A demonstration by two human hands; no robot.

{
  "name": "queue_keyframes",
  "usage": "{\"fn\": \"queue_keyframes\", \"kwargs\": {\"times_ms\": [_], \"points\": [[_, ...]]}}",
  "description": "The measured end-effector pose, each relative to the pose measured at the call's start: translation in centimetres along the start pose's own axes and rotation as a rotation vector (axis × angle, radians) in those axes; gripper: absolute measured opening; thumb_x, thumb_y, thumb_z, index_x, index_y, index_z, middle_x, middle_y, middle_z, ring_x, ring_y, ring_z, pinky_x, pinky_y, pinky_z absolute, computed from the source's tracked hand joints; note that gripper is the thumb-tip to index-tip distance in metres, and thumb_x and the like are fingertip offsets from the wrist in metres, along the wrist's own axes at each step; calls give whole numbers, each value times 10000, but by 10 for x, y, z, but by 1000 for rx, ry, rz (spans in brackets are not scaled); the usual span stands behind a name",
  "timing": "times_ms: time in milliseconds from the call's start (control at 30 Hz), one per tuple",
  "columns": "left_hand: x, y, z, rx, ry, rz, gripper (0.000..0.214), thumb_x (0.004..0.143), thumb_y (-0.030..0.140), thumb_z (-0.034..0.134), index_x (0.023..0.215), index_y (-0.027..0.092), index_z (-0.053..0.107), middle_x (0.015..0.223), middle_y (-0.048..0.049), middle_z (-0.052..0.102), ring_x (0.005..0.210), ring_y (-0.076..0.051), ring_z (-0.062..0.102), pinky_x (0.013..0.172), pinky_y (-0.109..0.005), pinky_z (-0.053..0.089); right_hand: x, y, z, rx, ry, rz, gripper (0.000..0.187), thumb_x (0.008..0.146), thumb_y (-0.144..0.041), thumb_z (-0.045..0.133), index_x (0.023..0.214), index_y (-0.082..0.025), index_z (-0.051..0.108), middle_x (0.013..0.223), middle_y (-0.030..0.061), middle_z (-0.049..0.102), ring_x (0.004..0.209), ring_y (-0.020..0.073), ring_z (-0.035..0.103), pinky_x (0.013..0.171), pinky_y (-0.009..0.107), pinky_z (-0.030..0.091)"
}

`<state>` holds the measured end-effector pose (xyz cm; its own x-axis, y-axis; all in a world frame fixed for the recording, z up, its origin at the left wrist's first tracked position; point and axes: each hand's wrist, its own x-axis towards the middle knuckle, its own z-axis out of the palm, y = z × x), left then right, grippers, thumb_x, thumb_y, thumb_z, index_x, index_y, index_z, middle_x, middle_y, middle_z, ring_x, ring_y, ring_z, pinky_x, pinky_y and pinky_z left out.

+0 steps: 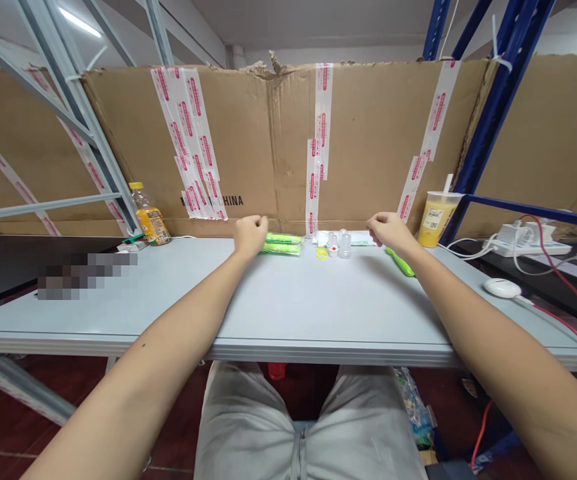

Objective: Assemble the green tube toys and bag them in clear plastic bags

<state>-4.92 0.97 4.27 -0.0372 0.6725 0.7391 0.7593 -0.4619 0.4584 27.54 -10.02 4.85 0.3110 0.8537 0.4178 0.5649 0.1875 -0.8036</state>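
Fingers (259, 221) seem curled on the outstretched left hand (249, 236).

I record the packets (281, 249) before me as wrapped in glossy, creased plastic film; the small domed containers (345, 245), smooth clear plastic. My tabletop (318, 300): smooth, faint sheen. Cardboard panel (378, 133): matt, rough along its torn top. Tape (324, 100): slick plastic. Blue post (498, 113): painted metal. My trousers (243, 427): matt, wrinkled cloth.

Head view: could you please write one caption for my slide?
Left hand near green packets, right hand near a green object, small clear containers between them on a table.
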Motion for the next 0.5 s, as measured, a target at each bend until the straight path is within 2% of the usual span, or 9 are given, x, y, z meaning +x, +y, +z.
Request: {"fn": "queue_keyframes", "kwargs": {"times_ms": [100,167,200,267,333,400,500], "points": [[-15,34,15,108,-162,408,418,930,340,435,556,169,513,568,-37,551,557,-135,437,580,-308,230,9,15,-9,-325,52,-10,99,770,-191,555,721,-167,637,734,63,680,682,174,606,614,267,436],[-28,52,25,191,-300,689,402,944,306,398,618,160,582,648,-68,626,600,-155,514,580,-314,241,15,27,-18,-511,50,50,127,775,-196,566,798,-156,685,866,97,721,831,218,644,691,284,447],[-34,59,30,234,-367,805,380,944,286,389,667,157,613,695,-80,651,623,-167,546,574,-318,244,18,33,-23,-586,38,85,158,786,-213,570,843,-151,704,908,113,728,874,235,653,710,292,449],[-44,67,36,309,-460,935,341,941,270,388,761,149,651,757,-97,672,663,-195,590,570,-322,268,23,43,-33,-708,19,173,216,787,-239,590,921,-137,727,968,144,731,917,261,667,729,306,457],[-49,70,39,354,-510,952,303,934,252,398,858,136,667,822,-116,677,741,-227,626,587,-327,318,26,48,-41,-786,9,221,255,794,-268,599,966,-137,734,988,155,732,942,279,675,742,322,468],[-49,68,39,362,-528,871,291,937,236,389,931,134,661,897,-124,672,805,-239,639,618,-335,370,25,47,-44,-840,2,238,272,812,-289,592,997,-150,734,1013,155,731,971,293,676,759,338,475],[-48,62,38,318,-575,740,260,939,222,390,991,143,633,1007,-120,652,857,-233,640,671,-341,429,19,39,-37,-937,-65,272,316,827,-330,586,1040,-144,726,1055,185,720,989,324,675,758,365,484]]}}
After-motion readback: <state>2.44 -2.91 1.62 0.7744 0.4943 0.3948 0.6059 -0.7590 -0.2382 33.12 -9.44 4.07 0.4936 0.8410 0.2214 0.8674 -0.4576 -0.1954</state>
